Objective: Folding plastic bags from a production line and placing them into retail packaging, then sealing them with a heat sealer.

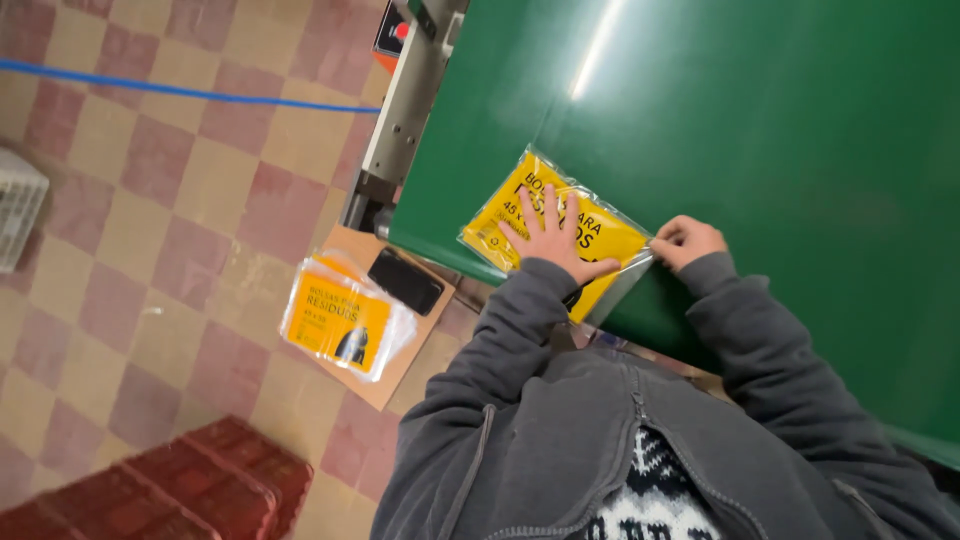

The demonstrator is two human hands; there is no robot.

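A flat yellow plastic packet in a clear sleeve (510, 205) lies on the green table surface (760, 130) near its front edge. My left hand (552, 238) presses flat on the packet with fingers spread. My right hand (686, 241) pinches the packet's clear right edge with closed fingers. Both arms wear grey sleeves.
A small stack of similar yellow packets (340, 318) and a black phone (405, 281) rest on a brown cardboard sheet (395, 375) beside the table. A red crate (190, 485) stands on the checkered floor, a blue cable (170, 90) crosses it, and a white basket (18, 205) sits at the left.
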